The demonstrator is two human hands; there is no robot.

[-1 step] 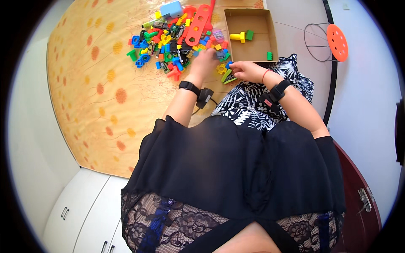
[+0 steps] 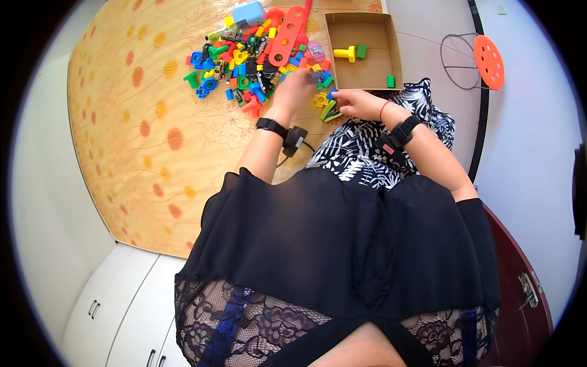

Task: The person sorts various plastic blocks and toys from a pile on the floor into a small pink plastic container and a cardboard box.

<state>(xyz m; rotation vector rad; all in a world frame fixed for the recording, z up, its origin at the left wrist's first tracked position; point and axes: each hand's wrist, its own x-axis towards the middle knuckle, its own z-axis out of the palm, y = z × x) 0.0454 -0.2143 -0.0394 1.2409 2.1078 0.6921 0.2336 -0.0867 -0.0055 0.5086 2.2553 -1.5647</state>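
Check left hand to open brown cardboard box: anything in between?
Yes: a small green plastic piece lies between the blurred left hand and the open brown cardboard box; the box's left wall stands there too.

This looks like a home: flowered cover (image 2: 140,202), toys (image 2: 251,66), white cupboards (image 2: 113,290).

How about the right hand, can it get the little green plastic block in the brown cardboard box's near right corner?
Probably yes: the right hand is close by and the brown cardboard box is open on top, though its near wall stands before the green block.
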